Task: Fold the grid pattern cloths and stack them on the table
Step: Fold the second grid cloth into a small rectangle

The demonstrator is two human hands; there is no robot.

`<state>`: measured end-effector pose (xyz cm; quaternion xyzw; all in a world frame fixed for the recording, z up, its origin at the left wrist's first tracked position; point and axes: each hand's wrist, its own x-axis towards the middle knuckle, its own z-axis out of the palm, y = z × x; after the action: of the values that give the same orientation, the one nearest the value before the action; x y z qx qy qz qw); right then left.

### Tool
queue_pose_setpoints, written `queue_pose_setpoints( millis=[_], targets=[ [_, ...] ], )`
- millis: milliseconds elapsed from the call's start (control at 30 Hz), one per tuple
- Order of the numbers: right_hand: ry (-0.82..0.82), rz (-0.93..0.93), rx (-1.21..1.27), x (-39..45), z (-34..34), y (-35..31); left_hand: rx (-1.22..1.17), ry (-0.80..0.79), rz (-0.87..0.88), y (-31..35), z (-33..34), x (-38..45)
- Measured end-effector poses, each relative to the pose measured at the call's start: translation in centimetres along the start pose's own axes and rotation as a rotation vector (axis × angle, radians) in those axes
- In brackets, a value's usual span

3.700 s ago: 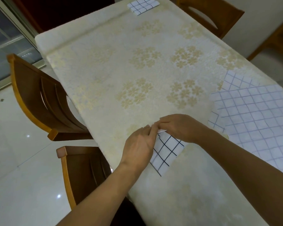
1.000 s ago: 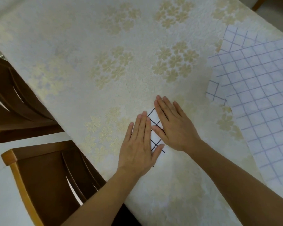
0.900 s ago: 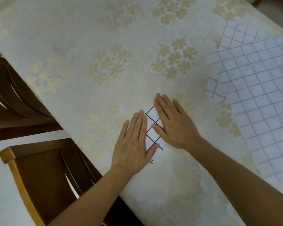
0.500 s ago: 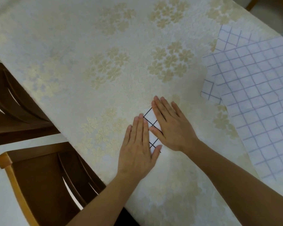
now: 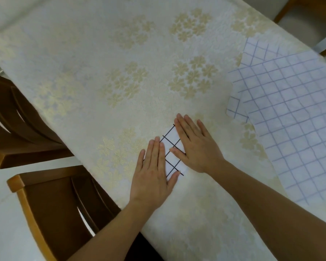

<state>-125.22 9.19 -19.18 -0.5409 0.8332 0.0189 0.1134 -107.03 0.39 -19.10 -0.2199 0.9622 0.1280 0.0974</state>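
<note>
A small folded white cloth with a black grid [image 5: 172, 152] lies on the table near its front left edge. My left hand [image 5: 153, 173] lies flat on its left side with straight fingers. My right hand [image 5: 195, 146] presses flat on its right side, fingers straight and spread. Only a narrow strip of the cloth shows between the two hands. A large unfolded white cloth with a pale blue grid [image 5: 294, 117] is spread over the table's right side, with a second similar cloth's edge [image 5: 233, 107] peeking out beneath it.
The table [image 5: 102, 72] wears a cream cloth with gold flower prints. Two wooden chairs [image 5: 51, 208] stand at its left edge, close to my left arm. Another chair's wood [image 5: 284, 10] shows at the top right.
Earlier both hands pinched the small cloth's corner while folding it. Since then they have lain flat on it, and over the last second they have slid slightly apart, baring more cloth.
</note>
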Motion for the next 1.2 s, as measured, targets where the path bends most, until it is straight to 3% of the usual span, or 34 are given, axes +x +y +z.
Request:
queue_pose_setpoints(
  millis=[133, 200, 300, 433, 733, 867, 1000, 1200],
  targets=[
    [-0.049, 0.025, 0.128, -0.4, -2.4, 0.7, -0.223, -0.023, -0.134, 0.0, -2.4, -0.4],
    [0.032, 0.129, 0.207, -1.0, -3.3, 1.3, -0.384, 0.047, -0.256, -0.3, -3.4, -0.9],
    [0.133, 0.179, 0.166, -1.8, -3.6, 1.8, -0.361, 0.191, -0.347, -0.5, -3.7, -1.7],
    [0.147, 0.208, 0.198, -1.2, -3.5, 1.5, -0.323, 0.251, -0.457, -0.3, -3.8, -1.4],
    [-0.064, 0.440, 0.458, 0.8, -4.3, 0.9, -0.446, 0.157, -0.614, -0.4, -3.7, -0.3],
    [-0.127, 0.456, 0.455, 0.9, -4.5, 0.6, -0.546, 0.189, -0.588, -0.3, -4.3, -0.2],
    [-0.093, 0.474, 0.472, 0.2, -4.5, 0.1, -0.817, 0.182, -0.549, -0.4, -5.1, -0.3],
    [-0.006, 0.666, 0.839, -2.8, -5.2, 0.5, -1.486, 0.083, -0.798, -0.7, -6.7, 0.1]
  ],
)
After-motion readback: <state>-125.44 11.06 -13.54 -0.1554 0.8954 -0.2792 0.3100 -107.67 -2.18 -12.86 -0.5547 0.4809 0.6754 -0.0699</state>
